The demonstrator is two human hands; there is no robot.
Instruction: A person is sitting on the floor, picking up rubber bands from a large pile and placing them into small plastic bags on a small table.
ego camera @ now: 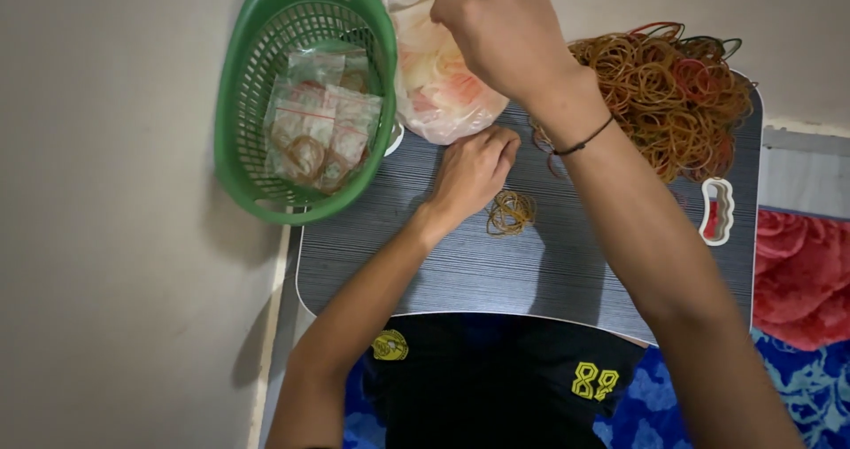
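The person is wearing black clothing (496, 378) bearing a round yellow emblem (390, 345) on one side and yellow block numerals (594, 380) on the other (the print is showing upside down from this view). Both forearms are showing bare, sleeveless, and a thin dark cord bracelet (584, 142) is circling the right wrist.

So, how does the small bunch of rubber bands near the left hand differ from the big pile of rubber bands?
The small bunch holds few bands, the big pile very many. The small bunch lies mid-tray beside the left hand; the big pile fills the tray's far right corner, behind the right hand's wrist. The small bunch looks all tan; the big pile also has red and green bands. Both lie loose on the grey tray.
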